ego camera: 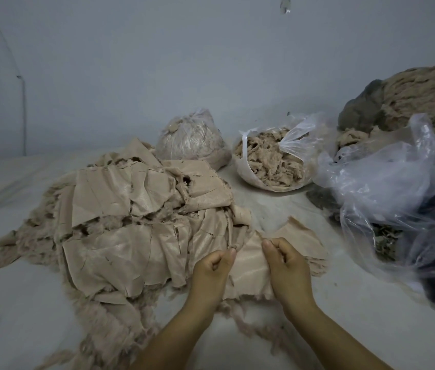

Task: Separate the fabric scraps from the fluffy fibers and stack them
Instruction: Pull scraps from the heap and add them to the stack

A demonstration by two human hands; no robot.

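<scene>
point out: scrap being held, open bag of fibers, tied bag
held scrap (251, 265), head view, bare middle between the hands
open bag of fibers (272, 161), head view, fibers at its mouth
tied bag (192, 137), head view, front wall

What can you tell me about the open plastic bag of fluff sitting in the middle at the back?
The open plastic bag is thin, clear and crinkled, sitting on the pale floor near the wall. Its mouth gapes toward the camera, tipped, with a loose flap standing up on the right. It is packed with beige fluffy fibers. A tied bag stands close on its left; a larger clear bag lies at its right.
</scene>
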